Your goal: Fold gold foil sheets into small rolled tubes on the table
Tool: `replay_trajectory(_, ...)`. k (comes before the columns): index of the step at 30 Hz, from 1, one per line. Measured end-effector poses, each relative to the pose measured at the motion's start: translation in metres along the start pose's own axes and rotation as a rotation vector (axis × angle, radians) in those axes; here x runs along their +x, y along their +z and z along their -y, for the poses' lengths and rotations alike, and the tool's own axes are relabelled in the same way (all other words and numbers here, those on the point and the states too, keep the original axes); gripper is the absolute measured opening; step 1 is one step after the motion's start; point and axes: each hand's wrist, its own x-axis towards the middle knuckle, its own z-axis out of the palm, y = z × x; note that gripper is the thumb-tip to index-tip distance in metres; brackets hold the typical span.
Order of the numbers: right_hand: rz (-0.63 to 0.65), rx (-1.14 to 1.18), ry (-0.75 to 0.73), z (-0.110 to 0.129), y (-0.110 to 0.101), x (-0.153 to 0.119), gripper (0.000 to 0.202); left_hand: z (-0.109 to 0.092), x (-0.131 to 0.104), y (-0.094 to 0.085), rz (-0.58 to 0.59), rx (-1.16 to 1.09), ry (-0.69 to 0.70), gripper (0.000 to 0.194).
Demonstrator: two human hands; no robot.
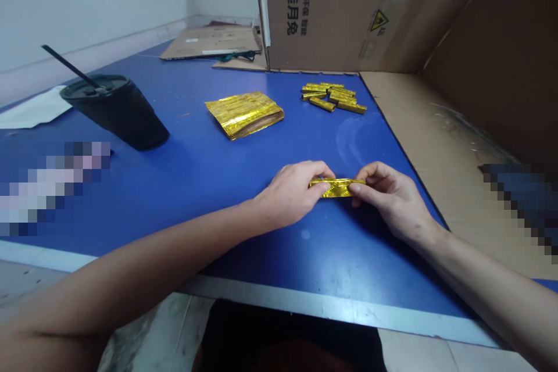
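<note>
Between both hands is a narrow folded strip of shiny gold foil paper [339,188], held level just above the blue table. My left hand [299,190] pinches its left end, thumb in front and fingers behind. The right end is gripped the same way by my right hand [390,195], with the thumb on the near face. Beyond the hands lies a stack of flat gold foil sheets [244,113], slightly curled at its right edge. Farther right, several folded gold foil strips [333,97] rest in a loose pile.
A dark tumbler with a straw [120,110] stands at the left. Upright cardboard [331,11] walls the back and right, and a cardboard sheet [410,128] covers the table's right side. Flattened cardboard [209,42] lies at the back left. The blue table's pale front edge [279,293] runs nearest me.
</note>
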Motion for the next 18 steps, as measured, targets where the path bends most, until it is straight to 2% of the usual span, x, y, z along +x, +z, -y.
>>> replay_trajectory(3,-0.037,-0.227,-0.146,-0.004,-0.003,0.000,0.014,0.007,0.001,-0.004,-0.122,0.252,0.236,0.014)
replay_trajectory(5,-0.045,-0.448,-0.265,-0.005,-0.004,-0.001,0.008,0.011,0.002,-0.003,-0.116,0.383,0.348,0.016)
replay_trajectory(7,-0.017,-0.645,-0.377,-0.006,-0.005,-0.002,0.003,0.016,0.003,-0.001,-0.076,0.493,0.401,0.019)
replay_trajectory(12,0.105,-0.917,-0.568,-0.007,-0.005,-0.002,0.017,0.019,0.004,0.001,0.008,0.652,0.445,0.022)
replay_trajectory(18,0.163,-1.013,-0.590,-0.005,-0.004,-0.005,0.023,0.015,0.006,-0.002,0.147,0.577,0.322,0.021)
